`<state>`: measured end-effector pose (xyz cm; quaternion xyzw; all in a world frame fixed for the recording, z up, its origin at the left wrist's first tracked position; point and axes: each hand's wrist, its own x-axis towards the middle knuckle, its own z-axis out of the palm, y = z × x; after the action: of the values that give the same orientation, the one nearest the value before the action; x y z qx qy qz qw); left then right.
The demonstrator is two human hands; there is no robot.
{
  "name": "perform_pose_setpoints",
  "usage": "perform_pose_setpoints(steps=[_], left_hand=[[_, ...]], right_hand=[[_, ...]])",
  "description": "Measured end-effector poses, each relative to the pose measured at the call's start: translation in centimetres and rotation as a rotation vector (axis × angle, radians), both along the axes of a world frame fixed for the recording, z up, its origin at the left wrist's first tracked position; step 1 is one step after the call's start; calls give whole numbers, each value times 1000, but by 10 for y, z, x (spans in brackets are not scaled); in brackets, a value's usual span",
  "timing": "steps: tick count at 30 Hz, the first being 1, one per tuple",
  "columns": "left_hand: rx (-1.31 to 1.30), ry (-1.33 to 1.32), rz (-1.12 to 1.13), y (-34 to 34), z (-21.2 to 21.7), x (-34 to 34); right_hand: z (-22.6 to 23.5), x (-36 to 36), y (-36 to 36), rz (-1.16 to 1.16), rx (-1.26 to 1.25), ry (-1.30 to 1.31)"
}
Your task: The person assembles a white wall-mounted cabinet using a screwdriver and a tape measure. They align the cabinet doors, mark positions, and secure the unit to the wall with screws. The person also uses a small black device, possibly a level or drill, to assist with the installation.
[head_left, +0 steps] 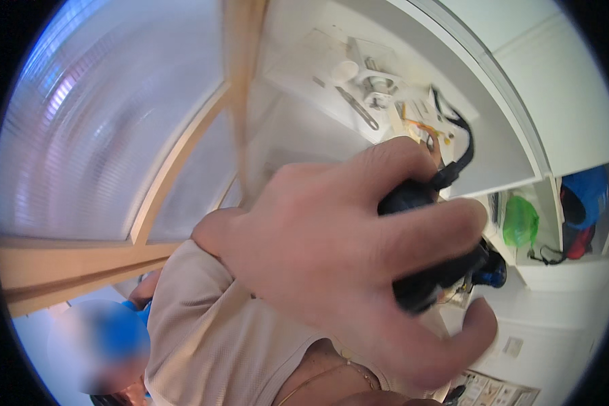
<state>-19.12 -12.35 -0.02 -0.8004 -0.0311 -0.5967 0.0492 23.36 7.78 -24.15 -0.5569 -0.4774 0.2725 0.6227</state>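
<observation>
My left hand (318, 243) fills the middle of the head view, its back toward me, with a beige sleeve (203, 311) at the wrist. Its fingers curl, spread apart, around a black object (416, 287) that shows only in the gaps between them. From the top of this object a black strap or cable (463, 152) loops up over the white surface. The hand covers most of the object, so its kind is not plain. My right hand cannot be made out.
A white surface (298, 101) carries a grey knife-like tool (357, 108), a white round piece (345, 70) and small clutter. Wood-framed translucent panels (115, 135) stand left. A green bag (520, 222) and blue item (584, 193) fill a shelf at right. Another person (125, 338) is lower left.
</observation>
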Motion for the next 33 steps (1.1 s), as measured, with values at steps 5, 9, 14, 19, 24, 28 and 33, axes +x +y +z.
perform_pose_setpoints(steps=[5,9,14,19,24,28,33], left_hand=[[98,42,60,-10,2,9],[100,85,127,-11,2,7],[-79,233,81,-8,-12,10],[-809,459,-175,24,-78,22],[-1129,597,-8,79,-206,10],[-1267,1081,91,87,-342,-15],[-1656,1475,-176,55,-475,-41]], right_hand=[[7,-22,10,68,-12,9],[15,-32,13,19,-82,17],[6,-19,8,21,-58,28],[15,-29,11,68,-37,56],[10,-22,8,29,-37,59],[9,-20,11,-12,-40,33],[12,-28,13,-6,-58,22]])
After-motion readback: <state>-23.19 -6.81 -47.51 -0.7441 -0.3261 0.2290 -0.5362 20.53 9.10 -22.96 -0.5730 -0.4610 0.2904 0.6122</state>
